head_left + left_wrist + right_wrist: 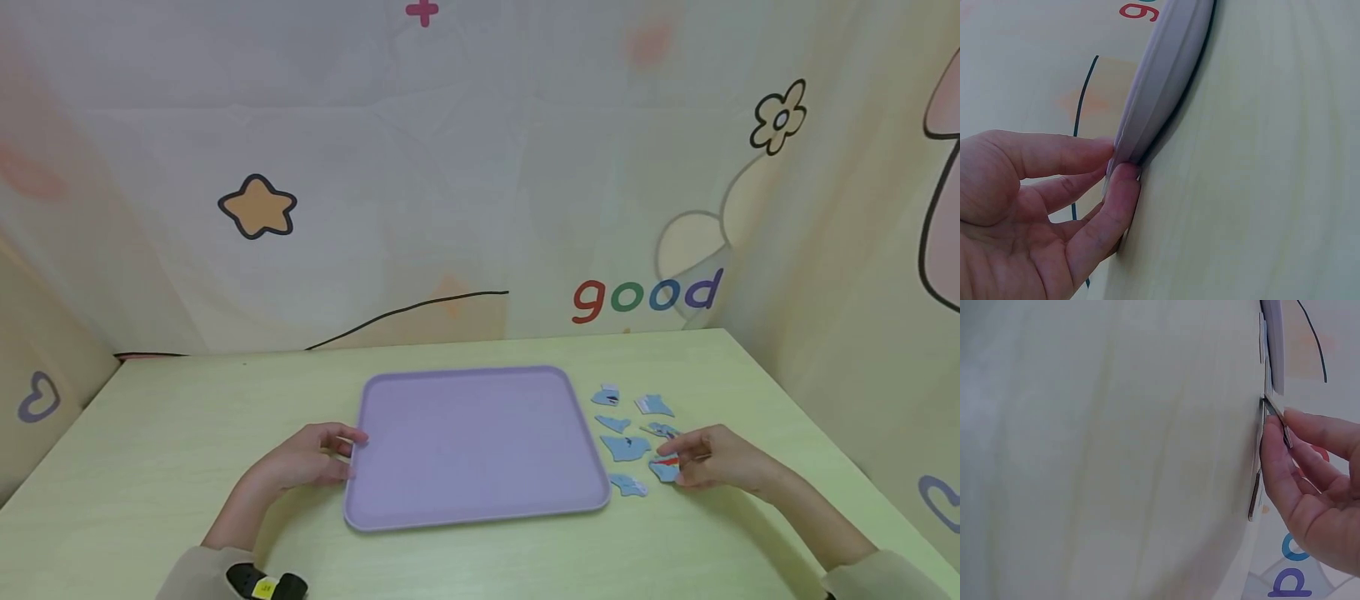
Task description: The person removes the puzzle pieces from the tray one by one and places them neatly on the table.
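Note:
A shallow purple tray (480, 450) lies on the table in the head view. My left hand (311, 457) pinches its left rim, and the left wrist view shows the tray's edge (1160, 75) between thumb and fingers. To the right of the tray, my right hand (723, 458) pinches a light-blue puzzle piece (663, 469) with a red stripe. In the right wrist view this thin piece (1280, 422) is tilted, one end up between the fingertips. Right behind it, another blue piece (660, 430) is partly covered by the fingers.
Several more blue puzzle pieces lie flat beside the tray's right edge, among them a larger one (626, 448), one near the tray's front corner (628, 485) and one farther back (655, 405). A printed cloth (450, 183) stands behind the pale wooden table (187, 433).

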`<state>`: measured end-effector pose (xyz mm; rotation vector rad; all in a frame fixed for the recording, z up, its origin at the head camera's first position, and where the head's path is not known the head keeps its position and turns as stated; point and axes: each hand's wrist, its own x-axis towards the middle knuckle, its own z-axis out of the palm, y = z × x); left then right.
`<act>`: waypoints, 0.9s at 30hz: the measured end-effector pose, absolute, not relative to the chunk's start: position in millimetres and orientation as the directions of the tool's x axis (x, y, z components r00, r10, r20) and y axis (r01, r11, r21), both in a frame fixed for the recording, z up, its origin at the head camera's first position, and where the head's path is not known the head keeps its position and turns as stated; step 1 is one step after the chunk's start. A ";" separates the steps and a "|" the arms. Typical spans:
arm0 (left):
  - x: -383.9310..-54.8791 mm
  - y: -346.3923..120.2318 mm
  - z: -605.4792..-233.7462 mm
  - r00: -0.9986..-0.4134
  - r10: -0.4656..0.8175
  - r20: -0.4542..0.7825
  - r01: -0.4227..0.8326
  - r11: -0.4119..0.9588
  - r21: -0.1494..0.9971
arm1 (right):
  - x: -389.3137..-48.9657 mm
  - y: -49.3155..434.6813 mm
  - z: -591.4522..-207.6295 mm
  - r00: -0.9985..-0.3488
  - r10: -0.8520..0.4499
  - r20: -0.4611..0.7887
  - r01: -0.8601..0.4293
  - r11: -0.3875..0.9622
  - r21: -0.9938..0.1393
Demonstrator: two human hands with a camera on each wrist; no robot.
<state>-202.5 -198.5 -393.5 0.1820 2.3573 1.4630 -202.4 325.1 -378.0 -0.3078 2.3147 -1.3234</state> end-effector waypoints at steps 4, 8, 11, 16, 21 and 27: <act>-202.4 -197.8 -394.2 -0.928 0.291 -0.233 -0.081 0.452 0.888 | -201.4 325.6 -377.9 -0.872 -0.416 -0.258 0.002 0.524 -0.852; -201.9 -197.5 -394.7 -0.926 0.292 -0.238 -0.090 0.444 0.892 | -200.1 326.7 -376.1 -0.881 -0.415 -0.228 -0.053 0.565 -0.823; -201.2 -197.7 -394.0 -0.926 0.295 -0.236 -0.089 0.438 0.894 | -198.9 327.1 -373.9 -0.883 -0.418 -0.216 -0.081 0.588 -0.805; -198.9 -200.4 -393.4 -0.928 0.291 -0.231 -0.081 0.450 0.890 | -197.5 326.9 -371.3 -0.875 -0.434 -0.215 -0.094 0.588 -0.803; -192.6 -204.3 -394.4 -0.939 0.293 -0.181 -0.012 0.498 0.867 | -196.3 324.6 -369.7 -0.868 -0.446 -0.218 -0.094 0.579 -0.810; -182.8 -206.6 -390.2 -0.929 0.341 -0.144 0.055 0.513 0.857 | -192.8 325.5 -369.9 -0.875 -0.437 -0.207 -0.099 0.580 -0.808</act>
